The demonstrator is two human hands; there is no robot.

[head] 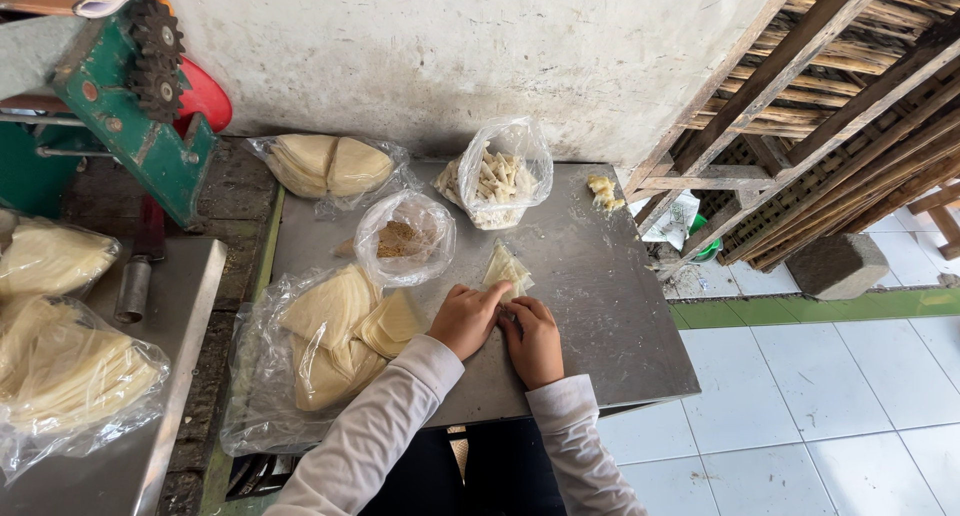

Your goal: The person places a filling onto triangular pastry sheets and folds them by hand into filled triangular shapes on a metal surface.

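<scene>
here, mid-frame, the left hand (466,319) and right hand (533,341) both pinch a pale folded wrapper (506,269) on the metal table (600,296). a bag of wrappers (335,336) lies just left.

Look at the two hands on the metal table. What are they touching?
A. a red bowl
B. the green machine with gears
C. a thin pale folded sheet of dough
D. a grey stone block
C: both the left hand and the right hand press their fingertips on the pale folded dough sheet lying on the metal table, away from the other things.
</scene>
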